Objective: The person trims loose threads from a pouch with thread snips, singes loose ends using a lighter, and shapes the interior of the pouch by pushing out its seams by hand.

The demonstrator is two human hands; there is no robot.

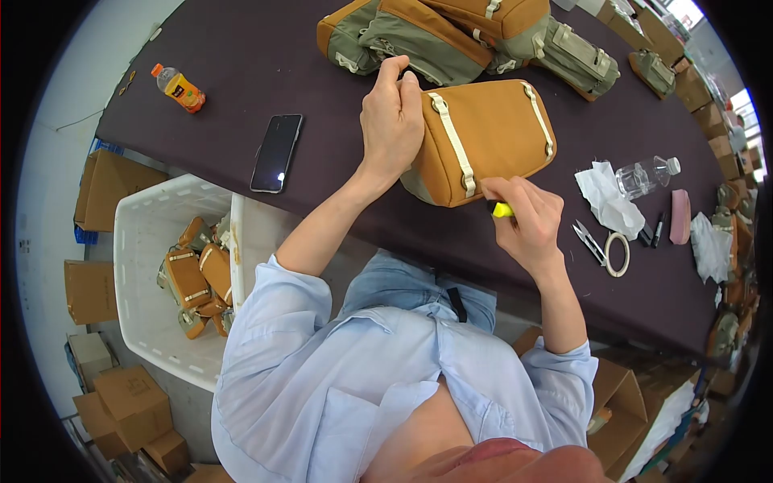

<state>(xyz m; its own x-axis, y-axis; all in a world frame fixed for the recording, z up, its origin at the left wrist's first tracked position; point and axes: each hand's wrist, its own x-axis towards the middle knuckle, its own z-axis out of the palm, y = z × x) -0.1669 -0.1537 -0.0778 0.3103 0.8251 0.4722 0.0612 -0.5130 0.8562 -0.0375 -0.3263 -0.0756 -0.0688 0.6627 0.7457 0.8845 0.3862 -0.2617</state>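
Note:
A tan and grey-green bag [493, 133] with two cream straps lies on the dark table in front of me. My left hand [392, 121] grips its left end, thumb and forefinger pointing towards the far side. At the near edge, by the lower end of a strap, is my right hand [527, 217]. Its fingers are closed round a small yellow-and-black tool [502, 210]; most of it is hidden in the fist, so its kind does not show. More tan and green bags [435, 40] are heaped just beyond.
A phone [276, 153] and an orange drink bottle [179, 88] are on the left. To the right are scissors [590, 244], a tape roll [617, 254], crumpled tissue [608, 197], a clear bottle [646, 178] and a pink case [680, 217]. A white bin [133, 282] holds several small bags.

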